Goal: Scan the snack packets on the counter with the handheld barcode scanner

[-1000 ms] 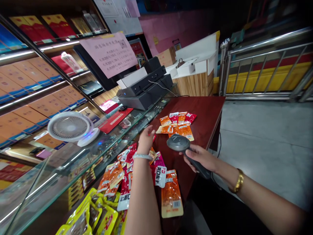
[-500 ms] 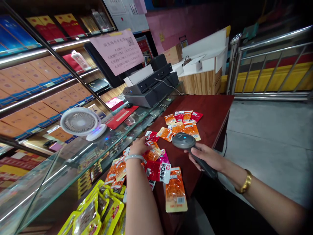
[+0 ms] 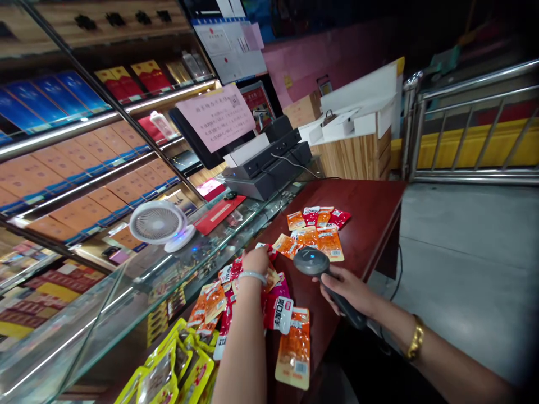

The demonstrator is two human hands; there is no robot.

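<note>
My right hand (image 3: 347, 289) is wrapped round the handle of a dark grey barcode scanner (image 3: 311, 261), whose head shows a small blue light. Over a pile of snack packets lies my left hand (image 3: 256, 261), a pale bangle (image 3: 252, 276) on its wrist. Its fingers point down and are mostly hidden, right beside a red packet (image 3: 272, 252); whether they grip it I cannot tell. Near that forearm are a red-and-white packet (image 3: 278, 314), a large orange packet (image 3: 293, 348) and more orange packets (image 3: 214, 300). A separate group of orange and red packets (image 3: 307, 237) lies farther off.
Yellow-edged packets (image 3: 168, 365) are heaped at the near left. Along the glass counter (image 3: 138, 280) stand a white fan (image 3: 158, 221), a red mat (image 3: 221, 213) and a dark cash drawer (image 3: 269, 179). The brown tabletop (image 3: 353, 196) ends at the right above grey floor.
The view has shifted, so most things sit lower in the picture. My left hand has moved slightly right over the pile, toward the red packet. The scanner stays in my right hand.
</note>
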